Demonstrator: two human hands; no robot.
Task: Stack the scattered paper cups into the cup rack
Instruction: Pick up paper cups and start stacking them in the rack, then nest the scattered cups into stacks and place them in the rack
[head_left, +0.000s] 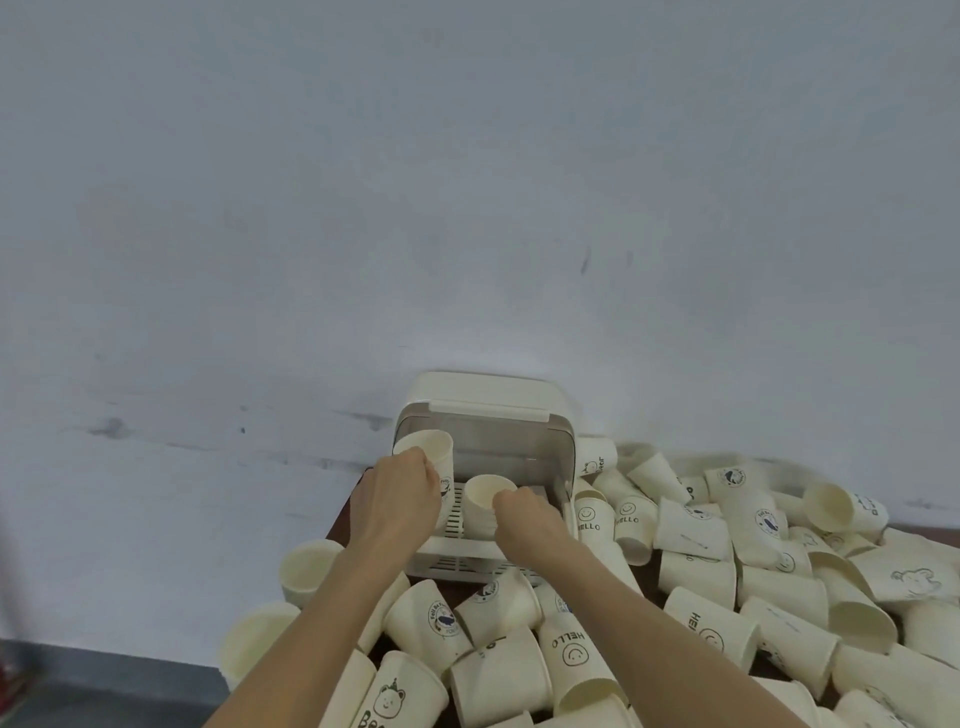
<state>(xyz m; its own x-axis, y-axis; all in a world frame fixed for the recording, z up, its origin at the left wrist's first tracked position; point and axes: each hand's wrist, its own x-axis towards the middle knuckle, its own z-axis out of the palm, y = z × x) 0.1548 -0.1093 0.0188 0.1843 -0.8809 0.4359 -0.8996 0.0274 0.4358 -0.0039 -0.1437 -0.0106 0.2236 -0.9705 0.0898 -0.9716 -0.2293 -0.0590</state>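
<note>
Paper cups upright, mouths up, one in each hand's grip, over rack

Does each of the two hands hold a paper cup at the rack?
Yes: the left hand grips one cup and the right hand pinches another cup at the cup rack.

Rack stands against the wall, at the table's far left end. Left hand holds a cup at the rack's left front; right hand holds a second cup just right of it, over the slotted tray. Loose cups lie heaped right of the rack and before it (most on their sides). Two more cups sit at the table's left edge, mouths up.
</note>
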